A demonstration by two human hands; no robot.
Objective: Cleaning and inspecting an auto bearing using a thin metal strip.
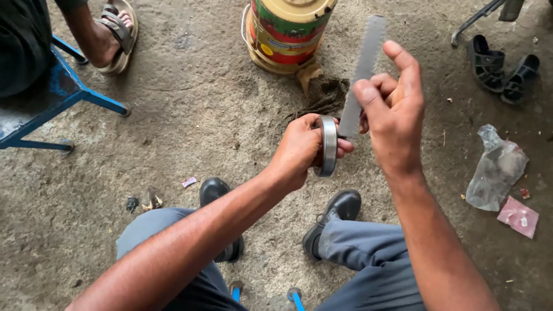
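A seated person's left hand (299, 151) grips a metal ring (329, 145) while the right hand (391, 118) holds a flat file (362, 75) against it, mid-filing; steady strokes seem needed.

A silvery metal ring (329, 145) stands on edge, a flat grey file (362, 75) slanting up from it.

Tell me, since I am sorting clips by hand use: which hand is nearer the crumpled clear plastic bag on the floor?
Right. The right hand, gripping the metal file, is closer to the plastic bag; the left hand holds the metal ring farther away.
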